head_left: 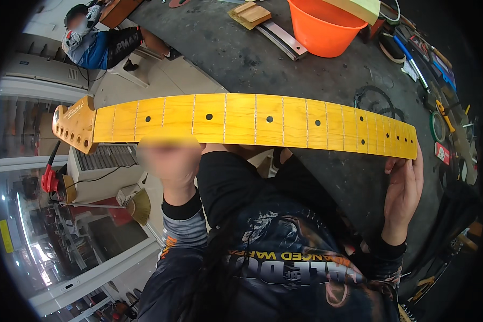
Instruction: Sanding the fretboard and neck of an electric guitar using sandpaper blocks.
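Holding a yellow guitar neck [290,115] crosswise above the lap [239,180], the left hand [169,163] – blurred – grips its lower edge toward the headstock [74,124], while the right hand [404,188] has its fingers closed on the other end. Beyond, on the dark table [236,59], stands an orange bucket [324,32] with a pale yellow piece [362,7] over its rim – what lies inside cannot be told

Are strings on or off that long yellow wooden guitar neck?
Off. No strings run along the long yellow wooden guitar neck, held by the left hand and right hand; its round black dots show uncovered.
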Tool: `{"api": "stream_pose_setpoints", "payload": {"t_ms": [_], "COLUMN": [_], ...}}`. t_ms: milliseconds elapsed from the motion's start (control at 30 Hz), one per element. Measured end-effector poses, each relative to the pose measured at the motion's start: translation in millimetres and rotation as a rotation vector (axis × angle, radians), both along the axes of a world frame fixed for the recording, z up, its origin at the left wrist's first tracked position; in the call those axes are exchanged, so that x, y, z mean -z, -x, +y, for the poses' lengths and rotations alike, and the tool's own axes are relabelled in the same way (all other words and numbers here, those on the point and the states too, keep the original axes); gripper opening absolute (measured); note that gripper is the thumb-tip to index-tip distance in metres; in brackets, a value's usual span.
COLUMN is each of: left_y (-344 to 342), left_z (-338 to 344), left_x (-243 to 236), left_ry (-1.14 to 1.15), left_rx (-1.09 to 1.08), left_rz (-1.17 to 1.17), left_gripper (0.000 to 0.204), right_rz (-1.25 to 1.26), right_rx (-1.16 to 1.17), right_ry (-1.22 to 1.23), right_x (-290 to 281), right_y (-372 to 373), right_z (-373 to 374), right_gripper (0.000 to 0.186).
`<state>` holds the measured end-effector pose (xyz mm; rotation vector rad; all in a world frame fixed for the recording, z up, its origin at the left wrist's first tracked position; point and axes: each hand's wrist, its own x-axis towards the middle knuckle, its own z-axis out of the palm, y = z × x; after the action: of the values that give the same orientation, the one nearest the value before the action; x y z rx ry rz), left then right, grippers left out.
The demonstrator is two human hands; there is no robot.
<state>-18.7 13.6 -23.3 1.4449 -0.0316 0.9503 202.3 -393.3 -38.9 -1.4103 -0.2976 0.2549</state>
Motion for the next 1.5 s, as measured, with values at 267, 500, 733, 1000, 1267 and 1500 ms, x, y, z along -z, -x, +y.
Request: {"api": "stream_pose_setpoints", "payload": {"t_ms": [267, 500, 733, 1000, 1267, 1500], "left_y": [-1, -1, -2, -1, -3, -6], "left_z": [1, 0, -2, 0, -1, -11], "left_x": [0, 0, -2, 0, -4, -9], "left_ry": [0.03, 0.031, 0.033, 0.026, 0.017, 0.017], "left_rx": [0.008, -0.004, -0.004, 0.01, 0.01, -0.014], "left_rz": [0.013, 0.019, 0.015, 0.01, 0.002, 0.043], "left_gripper": [0.053, 0.053, 0.054, 0.053, 0.054, 0.052], "right_rz": [-0.012, -0.008, -0.007, -0.012, -0.006, 0.012], "right_rx": [-0.002, 0.012, 0.008, 0.006, 0.006, 0.014], "right_ry": [-0.004, -0.008, -0.005, 0.0, 0.014, -0.016], "right_x": [2, 0, 1, -1, -1, -1], "right_y": [0, 0, 0, 0, 1, -1], "right_z": [-2, -1, -1, 1, 2, 3], "right_gripper": [0.062, 0.062, 0.062, 0.065, 0.066, 0.064]}}
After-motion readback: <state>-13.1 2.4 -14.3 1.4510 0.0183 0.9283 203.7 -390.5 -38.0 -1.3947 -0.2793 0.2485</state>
